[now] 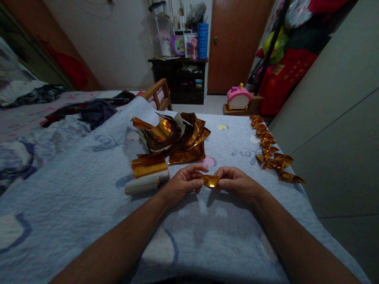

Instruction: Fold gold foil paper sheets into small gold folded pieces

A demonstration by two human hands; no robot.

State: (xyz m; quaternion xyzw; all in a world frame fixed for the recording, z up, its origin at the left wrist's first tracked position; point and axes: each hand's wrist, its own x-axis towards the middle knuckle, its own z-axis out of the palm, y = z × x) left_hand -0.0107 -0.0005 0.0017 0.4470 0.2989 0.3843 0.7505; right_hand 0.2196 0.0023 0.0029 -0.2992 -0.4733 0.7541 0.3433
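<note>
Between my two hands is a small folded gold foil paper ingot, shiny and boat-shaped. My left hand pinches its left end between thumb and fingers. The right end is pinched by my right hand. Just beyond my hands lies a fanned, curled stack of gold foil paper sheets. Nearer my left hand, a curled gold sheet rests against a pale grey roll. Along the right edge of the bed runs a line of several folded gold foil ingots.
A pale blue patterned cover spreads under everything. Rumpled clothes lie at the left. Past the far edge are a wooden chair, a dark cabinet and a pink toy. A pale cabinet panel stands close at the right.
</note>
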